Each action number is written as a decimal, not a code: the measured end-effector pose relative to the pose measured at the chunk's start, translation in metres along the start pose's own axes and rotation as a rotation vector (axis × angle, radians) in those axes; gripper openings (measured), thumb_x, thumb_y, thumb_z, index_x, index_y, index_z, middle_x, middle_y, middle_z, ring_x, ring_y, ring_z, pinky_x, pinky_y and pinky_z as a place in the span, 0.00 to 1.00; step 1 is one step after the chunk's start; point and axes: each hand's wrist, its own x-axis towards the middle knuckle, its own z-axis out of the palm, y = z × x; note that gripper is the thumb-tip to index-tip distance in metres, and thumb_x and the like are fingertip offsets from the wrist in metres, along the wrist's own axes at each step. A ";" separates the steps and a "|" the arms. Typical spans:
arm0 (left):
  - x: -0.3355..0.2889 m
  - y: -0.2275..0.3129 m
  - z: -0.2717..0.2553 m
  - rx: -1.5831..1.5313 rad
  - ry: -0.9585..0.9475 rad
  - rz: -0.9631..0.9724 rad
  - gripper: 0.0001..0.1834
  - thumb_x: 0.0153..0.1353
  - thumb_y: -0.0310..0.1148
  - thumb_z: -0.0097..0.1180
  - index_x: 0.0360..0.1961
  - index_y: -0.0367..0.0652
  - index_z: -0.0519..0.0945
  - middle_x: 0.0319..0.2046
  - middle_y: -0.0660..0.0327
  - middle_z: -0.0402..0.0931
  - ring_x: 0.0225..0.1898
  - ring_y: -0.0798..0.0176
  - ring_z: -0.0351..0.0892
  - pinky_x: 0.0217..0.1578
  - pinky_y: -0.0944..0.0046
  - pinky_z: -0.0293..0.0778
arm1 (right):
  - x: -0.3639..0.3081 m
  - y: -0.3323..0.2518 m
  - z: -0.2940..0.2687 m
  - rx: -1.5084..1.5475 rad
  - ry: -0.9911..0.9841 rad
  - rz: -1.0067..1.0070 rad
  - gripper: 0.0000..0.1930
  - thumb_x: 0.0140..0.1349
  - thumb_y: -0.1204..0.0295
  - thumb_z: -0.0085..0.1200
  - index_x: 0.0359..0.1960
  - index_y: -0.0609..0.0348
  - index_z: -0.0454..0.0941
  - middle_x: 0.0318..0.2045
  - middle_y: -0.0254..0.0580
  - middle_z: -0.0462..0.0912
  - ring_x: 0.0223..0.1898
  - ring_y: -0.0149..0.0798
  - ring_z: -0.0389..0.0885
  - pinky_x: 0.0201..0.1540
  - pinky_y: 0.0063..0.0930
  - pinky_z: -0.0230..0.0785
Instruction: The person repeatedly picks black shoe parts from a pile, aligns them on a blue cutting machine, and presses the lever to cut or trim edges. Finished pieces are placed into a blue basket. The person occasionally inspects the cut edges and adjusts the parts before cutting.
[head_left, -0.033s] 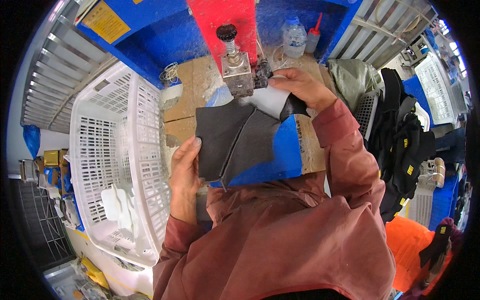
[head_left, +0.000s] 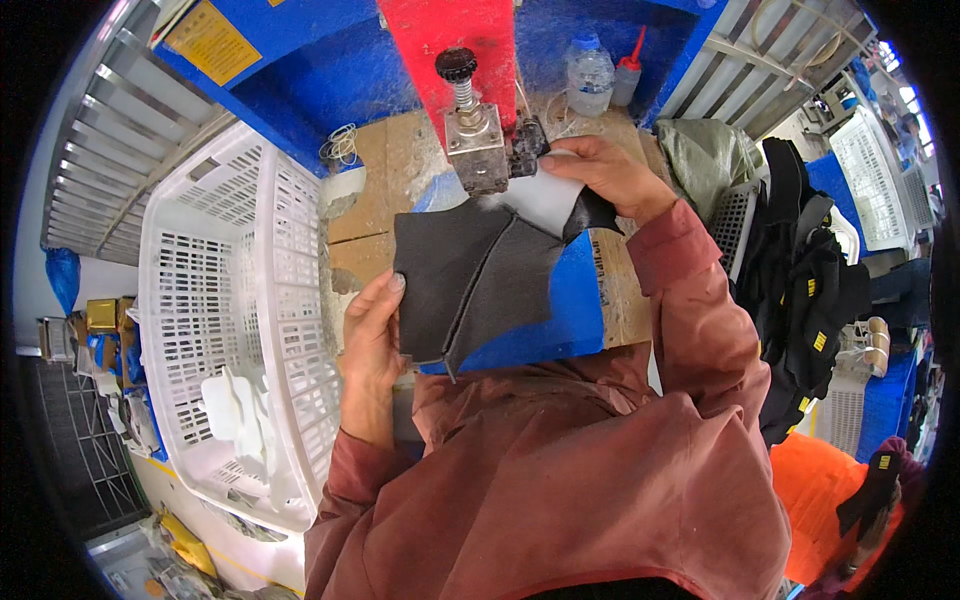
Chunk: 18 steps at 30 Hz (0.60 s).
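My left hand (head_left: pixel 372 325) pinches the left edge of a dark grey, seamed piece of flat material (head_left: pixel 445 265); my right hand (head_left: pixel 618 180) grips the pale grey-white flap (head_left: pixel 545 203) adjoining it. The dark piece lies partly over a bright blue flat sheet (head_left: pixel 577 290), near the silvery, block-shaped metal machine head (head_left: pixel 475 140); I can't tell whether they touch.

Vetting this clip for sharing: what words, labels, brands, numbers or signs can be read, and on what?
Yellow sign on the blue machine housing: rows of print, too small to read.
Cardboard, by its blue covering: dark printed characters, partly covered; not transcribed.
Black pieces at right: small yellow labels; marks visible, not transcribed.
Dark sheet piece in the left hand: no text visible.
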 end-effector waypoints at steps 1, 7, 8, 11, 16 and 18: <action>0.001 0.000 0.002 0.006 -0.012 0.001 0.13 0.68 0.25 0.57 0.52 0.32 0.80 0.43 0.55 0.85 0.39 0.66 0.86 0.40 0.70 0.83 | -0.002 -0.001 -0.002 0.014 0.002 -0.002 0.14 0.67 0.66 0.59 0.46 0.66 0.82 0.36 0.34 0.85 0.35 0.26 0.80 0.40 0.21 0.72; 0.008 -0.006 0.019 -0.037 -0.065 -0.026 0.12 0.68 0.23 0.57 0.51 0.33 0.81 0.41 0.57 0.85 0.38 0.69 0.86 0.38 0.73 0.83 | -0.020 -0.003 -0.017 0.008 0.078 -0.026 0.15 0.68 0.66 0.59 0.47 0.67 0.81 0.36 0.33 0.85 0.35 0.25 0.80 0.40 0.19 0.72; 0.009 -0.006 0.021 -0.062 -0.123 -0.009 0.12 0.68 0.23 0.57 0.51 0.33 0.81 0.40 0.57 0.85 0.37 0.70 0.86 0.38 0.73 0.83 | -0.022 -0.004 -0.019 -0.011 0.090 -0.030 0.15 0.68 0.66 0.59 0.47 0.66 0.81 0.36 0.33 0.85 0.35 0.25 0.80 0.40 0.19 0.72; 0.014 -0.007 0.024 -0.034 -0.138 -0.045 0.11 0.68 0.24 0.59 0.50 0.34 0.82 0.40 0.58 0.85 0.37 0.70 0.85 0.38 0.74 0.83 | -0.030 -0.007 -0.025 -0.055 0.112 -0.048 0.14 0.69 0.66 0.57 0.47 0.66 0.82 0.36 0.31 0.84 0.36 0.23 0.79 0.40 0.19 0.72; 0.024 -0.016 0.025 0.046 -0.163 -0.070 0.14 0.69 0.26 0.57 0.53 0.33 0.81 0.44 0.55 0.85 0.41 0.66 0.86 0.42 0.68 0.83 | -0.048 -0.013 -0.031 -0.126 0.178 -0.082 0.12 0.70 0.66 0.57 0.45 0.63 0.82 0.35 0.28 0.83 0.35 0.21 0.78 0.39 0.19 0.71; 0.027 -0.020 0.026 0.074 -0.149 -0.086 0.13 0.68 0.27 0.59 0.52 0.34 0.82 0.37 0.60 0.83 0.33 0.71 0.80 0.34 0.72 0.76 | -0.052 -0.012 -0.032 -0.137 0.202 -0.077 0.12 0.71 0.66 0.56 0.44 0.63 0.82 0.34 0.27 0.83 0.34 0.21 0.77 0.38 0.19 0.71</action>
